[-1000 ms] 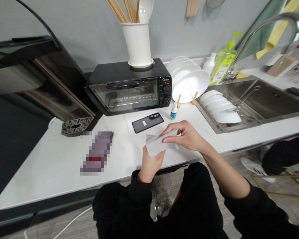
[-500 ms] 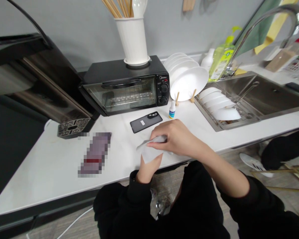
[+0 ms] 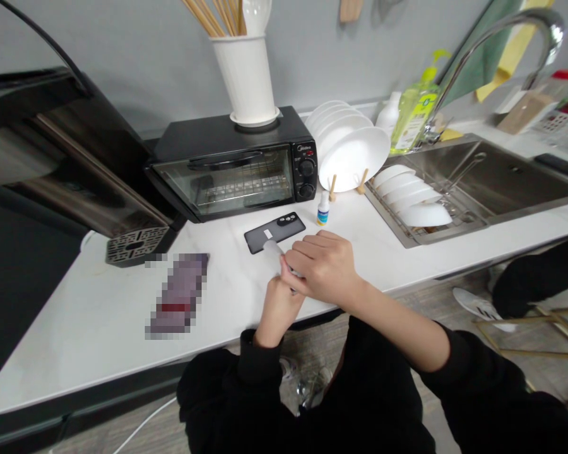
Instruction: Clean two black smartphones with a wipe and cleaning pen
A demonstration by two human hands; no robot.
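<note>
My right hand [image 3: 325, 268] is closed over a grey-white cloth [image 3: 273, 248], its knuckles upward. Below and in front of it, my left hand [image 3: 280, 299] presses close against it with fingers mostly hidden. A corner of the cloth sticks out past the left thumb, overlapping the near edge of a dark phone case [image 3: 284, 233] in view. Between the palms a small dark grey edge shows, too covered to name. Just behind the hands stands a small white spray bottle [image 3: 322, 211] with a blue and yellow label.
A black toaster oven [image 3: 246, 176] stands behind, bearing a white utensil holder [image 3: 246, 79]. To the right are plates [image 3: 355, 157] in a rack, bowls [image 3: 421, 202] and a sink [image 3: 497, 180]. A pixelated flat object [image 3: 180, 293] and a black appliance [image 3: 137, 243] are left.
My right hand has come down and closed tighter against my left hand. The cloth, spread over the left hand before, is now bunched, with only a corner showing. The view has shifted slightly.
</note>
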